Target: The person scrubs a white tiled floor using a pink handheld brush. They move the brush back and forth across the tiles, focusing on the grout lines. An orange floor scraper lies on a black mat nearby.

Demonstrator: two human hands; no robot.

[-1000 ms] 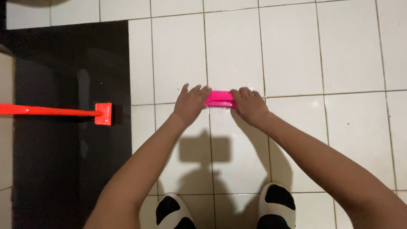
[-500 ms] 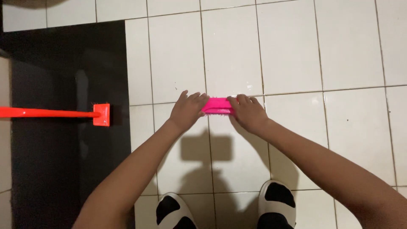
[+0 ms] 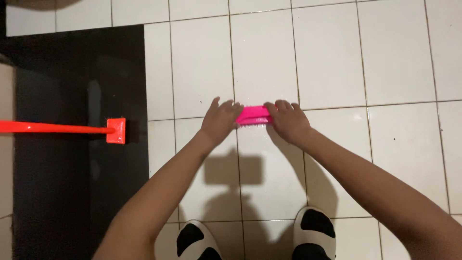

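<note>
Item: small bright pink plastic scrub brush (image 3: 254,115), bristles down on the white tiled floor (image 3: 394,62), lying across a grout line. Left hand (image 3: 220,119) closes its grip on the brush's left end, right hand (image 3: 288,120) on its right end, seemingly to press evenly. Left of the brush, on a dark floor panel (image 3: 72,183): red long-handled tool (image 3: 62,128). Below the brush: black-and-white slippers (image 3: 313,231).

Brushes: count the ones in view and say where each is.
2. A pink brush on the white tiles, gripped by the left hand and right hand; a red long-handled brush on the dark floor, left.
</note>
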